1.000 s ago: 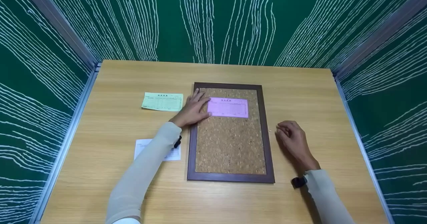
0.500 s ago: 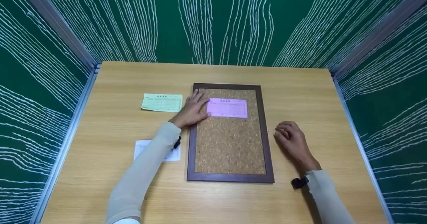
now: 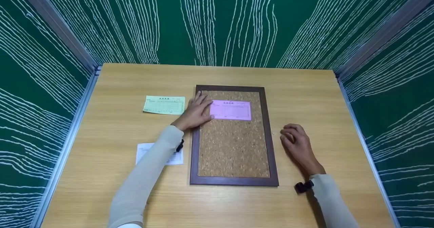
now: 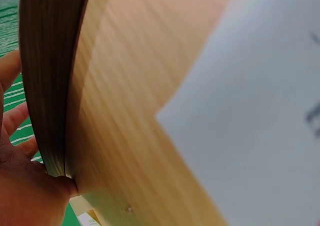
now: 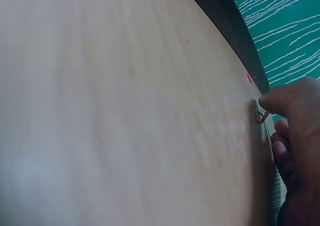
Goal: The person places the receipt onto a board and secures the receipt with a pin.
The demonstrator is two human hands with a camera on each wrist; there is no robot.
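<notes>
Left hand (image 3: 195, 112) was released, fingers spread, resting across brown frame (image 3: 234, 181) of corkboard (image 3: 234, 146), touching left edge of pink printed slip (image 3: 230, 110). Right hand (image 3: 299, 145) was bent-fingered near pink pushpin (image 5: 249, 77) on worktop (image 3: 237, 204); grasp could not be told. Pink printed slip lay on upper corkboard; green slip (image 3: 164, 105) lay left.

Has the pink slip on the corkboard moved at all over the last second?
No. In the head view, judged against the brown frame of the corkboard, the pink slip sits in the same spot, the left hand at its left edge.
</notes>
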